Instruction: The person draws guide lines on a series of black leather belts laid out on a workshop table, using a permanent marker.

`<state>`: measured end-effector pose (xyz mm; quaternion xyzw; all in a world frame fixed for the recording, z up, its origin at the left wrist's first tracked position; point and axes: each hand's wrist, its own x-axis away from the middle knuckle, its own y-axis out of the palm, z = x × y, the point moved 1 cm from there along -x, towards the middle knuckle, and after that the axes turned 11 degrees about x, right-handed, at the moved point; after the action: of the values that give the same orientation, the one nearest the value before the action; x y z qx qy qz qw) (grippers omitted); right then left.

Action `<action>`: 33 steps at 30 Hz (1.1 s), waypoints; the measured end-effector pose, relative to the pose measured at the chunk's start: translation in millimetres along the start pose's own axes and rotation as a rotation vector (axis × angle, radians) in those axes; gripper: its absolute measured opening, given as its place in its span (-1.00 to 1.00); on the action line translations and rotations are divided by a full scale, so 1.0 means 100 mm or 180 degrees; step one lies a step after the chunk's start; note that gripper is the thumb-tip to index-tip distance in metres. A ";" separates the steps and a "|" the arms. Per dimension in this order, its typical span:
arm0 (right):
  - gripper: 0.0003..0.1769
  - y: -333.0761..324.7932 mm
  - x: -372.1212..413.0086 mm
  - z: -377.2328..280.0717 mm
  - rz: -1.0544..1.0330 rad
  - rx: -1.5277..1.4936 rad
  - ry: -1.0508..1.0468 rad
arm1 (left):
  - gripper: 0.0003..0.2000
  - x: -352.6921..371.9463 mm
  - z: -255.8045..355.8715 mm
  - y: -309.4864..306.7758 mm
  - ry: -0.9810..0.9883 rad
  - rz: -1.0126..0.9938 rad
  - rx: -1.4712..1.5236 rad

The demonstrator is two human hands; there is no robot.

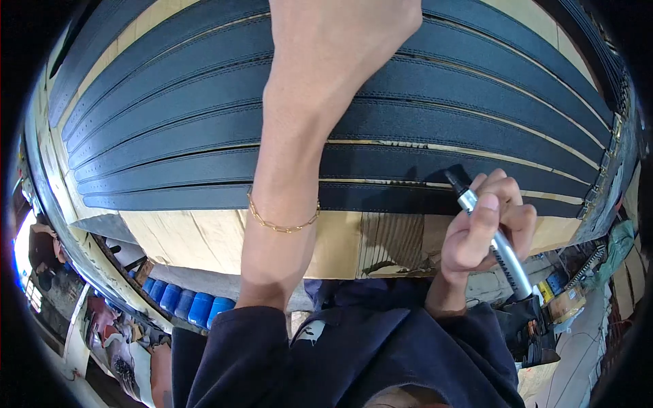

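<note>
Several long black belts (190, 132) with stitched edges lie side by side across the table. My right hand (488, 221) is wrapped round a silver marker (507, 262); the marker's black tip end points up and left, over the belts nearest me. Across the middle of the belts reaches my left arm, with a gold chain bracelet (282, 227) at the wrist. My left hand (347, 27) is at the top edge of the view, and its fingers are out of frame.
Cardboard (183, 234) shows under the belts along the near edge. Blue containers (185, 303) stand on the floor at lower left. A cardboard box (566, 304) and a black bag (527, 326) are at lower right. Buckles (598, 178) line the belts' right ends.
</note>
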<state>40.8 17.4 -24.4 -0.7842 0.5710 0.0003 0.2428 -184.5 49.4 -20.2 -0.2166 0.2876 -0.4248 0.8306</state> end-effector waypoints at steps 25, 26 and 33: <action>-0.78 0.14 -0.06 0.04 -0.0474 0.0590 -0.0526 | -0.88 0.00 0.03 0.02 -0.0096 0.0012 -0.0014; -0.78 0.12 -0.06 0.06 -0.0454 0.0464 -0.0561 | -0.88 -0.01 0.03 0.02 -0.0133 -0.0002 -0.0007; -0.78 0.07 -0.03 0.10 -0.0366 0.0117 -0.0394 | -0.88 0.00 0.01 0.03 -0.0188 -0.0020 0.0039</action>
<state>36.4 21.8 -34.8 -0.8096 0.5088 0.0244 0.2917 -181.8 51.8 -21.2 -0.2249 0.2596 -0.4226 0.8387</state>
